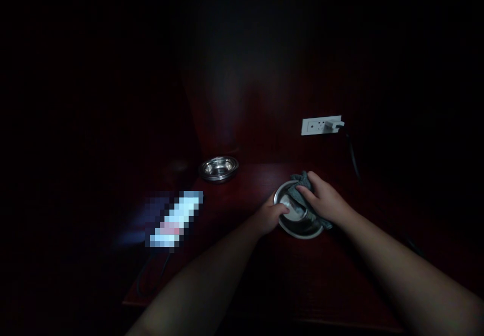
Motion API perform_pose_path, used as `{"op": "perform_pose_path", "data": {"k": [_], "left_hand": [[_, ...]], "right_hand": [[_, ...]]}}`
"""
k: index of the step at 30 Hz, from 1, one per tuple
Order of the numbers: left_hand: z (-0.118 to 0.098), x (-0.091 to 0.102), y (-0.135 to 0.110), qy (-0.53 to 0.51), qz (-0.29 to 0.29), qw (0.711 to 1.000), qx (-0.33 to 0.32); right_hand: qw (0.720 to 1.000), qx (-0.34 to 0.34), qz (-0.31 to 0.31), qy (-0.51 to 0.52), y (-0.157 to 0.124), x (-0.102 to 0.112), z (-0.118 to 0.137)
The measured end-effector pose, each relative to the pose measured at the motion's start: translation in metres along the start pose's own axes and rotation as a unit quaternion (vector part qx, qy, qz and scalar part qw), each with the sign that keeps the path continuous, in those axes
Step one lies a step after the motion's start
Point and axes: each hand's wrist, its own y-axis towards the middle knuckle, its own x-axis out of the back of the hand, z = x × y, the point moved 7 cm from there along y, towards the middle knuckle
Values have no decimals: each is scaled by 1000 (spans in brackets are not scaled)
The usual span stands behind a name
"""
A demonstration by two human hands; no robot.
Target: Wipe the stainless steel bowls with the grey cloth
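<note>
The room is very dark. A steel bowl [298, 227] stands on a dark red wooden table [242, 195], a little right of centre. My left hand [269, 217] grips its near left rim with the thumb over the edge. My right hand [324, 199] is closed on a grey cloth [300, 179] and presses it into the bowl from the right. Part of the cloth hangs over the bowl's right side under my palm.
A second steel bowl [219, 168] sits at the table's back left corner. A lit, blurred-out screen [174, 220] lies on the left, with a cable looping off the front edge. A white wall socket [321, 125] holds a plug whose black cord drops to the right.
</note>
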Motion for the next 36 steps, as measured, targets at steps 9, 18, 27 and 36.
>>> {"op": "perform_pose_path", "data": {"k": [9, 18, 27, 36], "left_hand": [[-2, -1, 3, -26, -9, 999, -22], [9, 19, 6, -62, -117, 991, -16], [13, 26, 7, -63, -152, 986, 39], [14, 24, 6, 7, -106, 992, 66]], "right_hand": [[984, -124, -92, 92, 7, 7, -33], [990, -112, -49, 74, 2, -7, -23], [992, -93, -52, 62, 3, 1, -13], [996, -74, -21, 43, 5, 0, -16]]}}
